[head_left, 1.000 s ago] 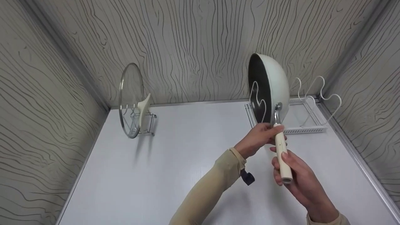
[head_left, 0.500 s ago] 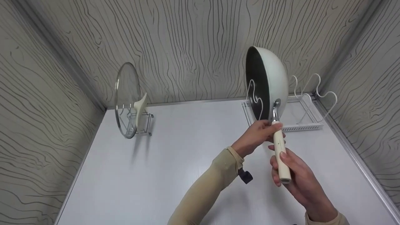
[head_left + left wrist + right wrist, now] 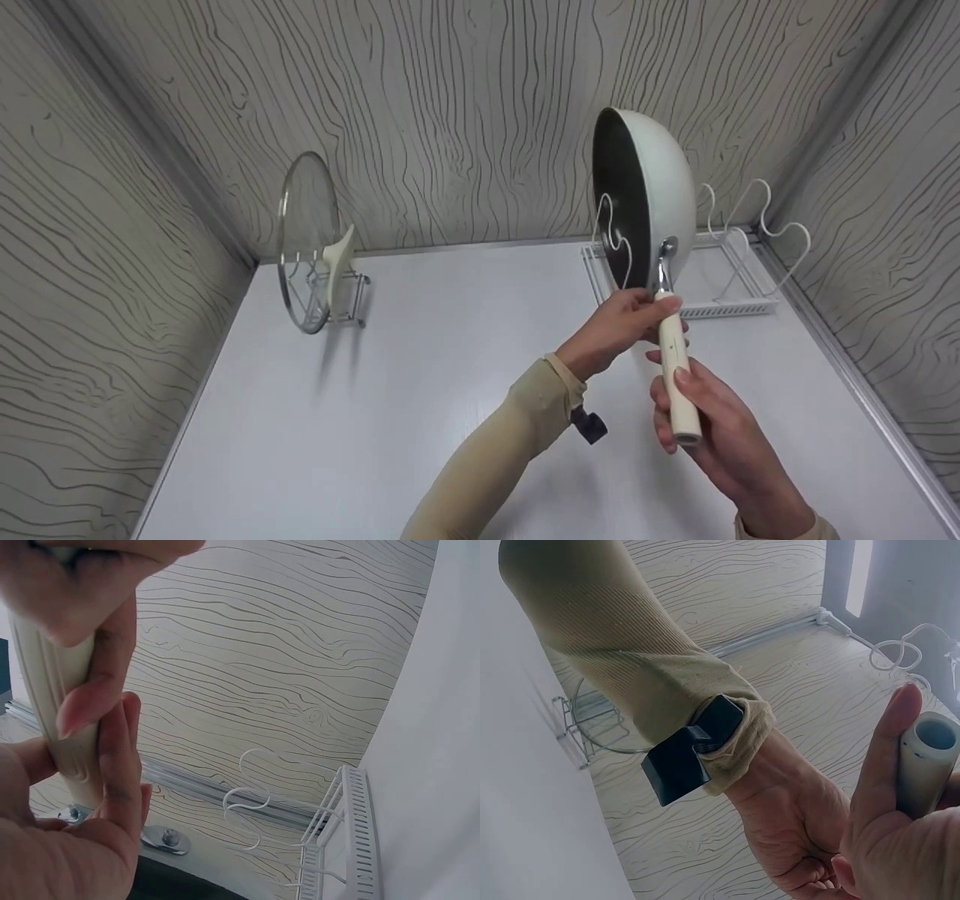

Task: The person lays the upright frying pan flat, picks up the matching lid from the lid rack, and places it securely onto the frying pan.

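A frying pan (image 3: 667, 180), white outside and dark inside, stands on edge at the white wire rack (image 3: 727, 309), its cream handle (image 3: 675, 352) pointing towards me. My left hand (image 3: 619, 322) grips the handle close to its metal joint, thumb across the top. Lower down, my right hand (image 3: 720, 427) holds the handle near its end with the thumb along it. In the left wrist view, fingers of both hands wrap the handle (image 3: 71, 705). The right wrist view shows the handle's hollow end (image 3: 934, 735) in the right hand (image 3: 907, 840). Whether the pan bears on the rack is hidden.
A glass lid (image 3: 309, 232) with a cream knob stands upright in a small metal wire stand (image 3: 352, 307) at the left of the white table (image 3: 390, 390). Wood-grain panels (image 3: 465, 112) close off the back and sides. The rack's curved white wires (image 3: 787, 229) rise right of the pan.
The pan and both hands have stayed nearly in place, with the pan slightly higher in view than a second ago. The whole view has shifted slightly. Both hands keep their grip on the handle.
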`<state>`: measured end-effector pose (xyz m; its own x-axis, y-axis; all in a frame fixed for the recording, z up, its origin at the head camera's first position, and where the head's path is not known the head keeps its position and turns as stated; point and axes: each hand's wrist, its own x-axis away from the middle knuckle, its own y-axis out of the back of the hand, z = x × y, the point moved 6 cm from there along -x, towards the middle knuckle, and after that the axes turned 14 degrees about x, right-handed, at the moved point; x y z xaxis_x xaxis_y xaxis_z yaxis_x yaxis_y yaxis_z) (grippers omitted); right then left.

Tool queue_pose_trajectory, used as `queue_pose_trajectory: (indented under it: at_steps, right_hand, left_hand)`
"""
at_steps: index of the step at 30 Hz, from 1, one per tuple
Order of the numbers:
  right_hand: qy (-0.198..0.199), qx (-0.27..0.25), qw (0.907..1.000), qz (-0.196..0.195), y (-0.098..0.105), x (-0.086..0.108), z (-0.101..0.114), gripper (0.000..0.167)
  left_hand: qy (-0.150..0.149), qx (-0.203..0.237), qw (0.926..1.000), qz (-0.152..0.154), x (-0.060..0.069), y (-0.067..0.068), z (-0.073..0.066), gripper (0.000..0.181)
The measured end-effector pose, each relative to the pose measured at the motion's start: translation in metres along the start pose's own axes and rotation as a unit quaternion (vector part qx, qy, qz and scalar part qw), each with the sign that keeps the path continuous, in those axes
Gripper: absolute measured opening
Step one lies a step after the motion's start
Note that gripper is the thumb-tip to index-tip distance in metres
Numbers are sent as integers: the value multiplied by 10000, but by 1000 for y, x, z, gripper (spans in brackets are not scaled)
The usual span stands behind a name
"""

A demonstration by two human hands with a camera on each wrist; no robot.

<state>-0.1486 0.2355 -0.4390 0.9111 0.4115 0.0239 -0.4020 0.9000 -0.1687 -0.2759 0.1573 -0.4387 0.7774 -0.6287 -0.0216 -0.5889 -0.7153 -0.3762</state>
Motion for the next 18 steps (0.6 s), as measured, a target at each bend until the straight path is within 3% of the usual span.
queue_pose_trajectory:
  at_steps: [18]
  right_hand:
    - [173,-28,9998,-33,-5,4,5,52]
  left_hand:
    - [35,-310,9995,-47,5,-5,-6,25]
